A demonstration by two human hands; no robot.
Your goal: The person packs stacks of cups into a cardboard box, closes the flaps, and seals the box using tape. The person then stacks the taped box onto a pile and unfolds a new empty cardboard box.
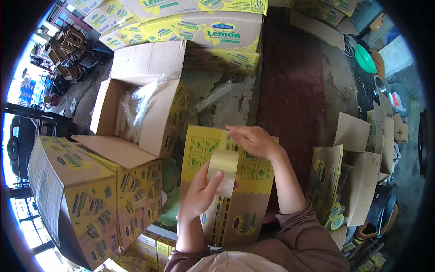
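A yellow and brown printed carton stands upright in front of me, its seam facing up. My left hand grips a wide roll of tape over the seam, with the thumb pressed on its side. Near the carton's far edge, my right hand lies over the seam with its fingers stretched out, and nothing shows in its grasp. The underside of the right hand is hidden.
An open box with clear plastic inside is at the left, above printed cartons. Stacked lemon drink cartons are at the back. Open cartons and a green basin are at the right.
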